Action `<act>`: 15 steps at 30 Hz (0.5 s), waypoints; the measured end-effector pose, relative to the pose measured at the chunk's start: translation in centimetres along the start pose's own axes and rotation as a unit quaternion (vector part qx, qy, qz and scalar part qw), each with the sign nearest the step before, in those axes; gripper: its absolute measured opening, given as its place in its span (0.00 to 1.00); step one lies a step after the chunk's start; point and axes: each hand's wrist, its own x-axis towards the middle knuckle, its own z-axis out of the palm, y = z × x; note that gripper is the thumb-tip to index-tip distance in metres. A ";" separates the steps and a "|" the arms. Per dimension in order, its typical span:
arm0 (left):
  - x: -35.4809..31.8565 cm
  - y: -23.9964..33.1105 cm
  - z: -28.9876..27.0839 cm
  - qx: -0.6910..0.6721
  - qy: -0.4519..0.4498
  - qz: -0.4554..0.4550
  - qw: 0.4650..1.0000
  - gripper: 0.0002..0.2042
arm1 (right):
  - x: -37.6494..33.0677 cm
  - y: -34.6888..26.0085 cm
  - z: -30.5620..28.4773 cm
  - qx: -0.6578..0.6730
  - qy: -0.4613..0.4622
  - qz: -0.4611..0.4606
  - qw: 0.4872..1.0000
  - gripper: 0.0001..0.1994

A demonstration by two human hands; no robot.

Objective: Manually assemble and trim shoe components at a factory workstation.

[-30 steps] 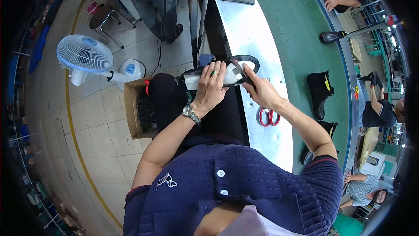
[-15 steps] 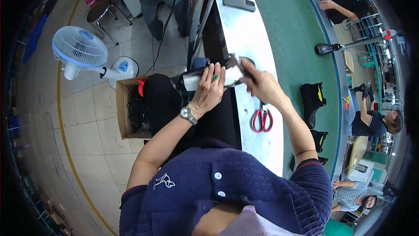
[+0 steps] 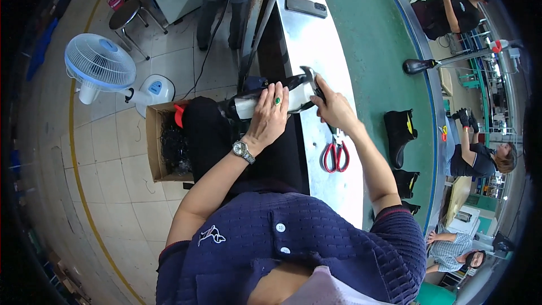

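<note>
My left hand [image 3: 269, 116] lies with its fingers straight over the shoe [image 3: 298, 98], holding it down. My right hand [image 3: 337, 110] is closed round the handle of a dark metal hand tool [image 3: 309, 73] with a curved head. I can't tell if that head touches the shoe. The shoe is under my left hand and just left of my right hand, white bottom up, with black around the edge.

The tool is near my left fingers, so if my right hand slipped, it could bump or nip 1 of them. If my left hand pressed too lightly, the shoe could roll, and the hard tool could scratch or tear it.

Just on my side of my right hand, red-handled scissors [image 3: 337, 148] lie on the metal bench [image 3: 333, 195]. A low swing of that hand could knock them. Past my 2 hands, farther up the bench, is 1 gray phone [image 3: 306, 6]. Right of my right hand, black boots [image 3: 398, 138] are on a green belt [image 3: 372, 62]. Left of my left hand, past my knee [image 3: 208, 130], is a cardboard box [image 3: 154, 144].
</note>
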 end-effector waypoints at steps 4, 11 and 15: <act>-0.2 -0.1 -0.3 -0.006 0.007 -0.008 1.000 0.33 | -1.1 -1.9 -1.0 0.123 0.052 -0.033 0.990 0.30; -0.1 -0.1 -0.3 -0.006 -0.004 -0.010 1.000 0.32 | -0.4 -1.5 -1.2 -0.070 0.005 -0.086 0.994 0.30; 0.2 0.4 -0.1 0.002 0.011 -0.009 1.000 0.31 | -0.8 -1.2 1.5 0.056 0.111 -0.062 0.990 0.28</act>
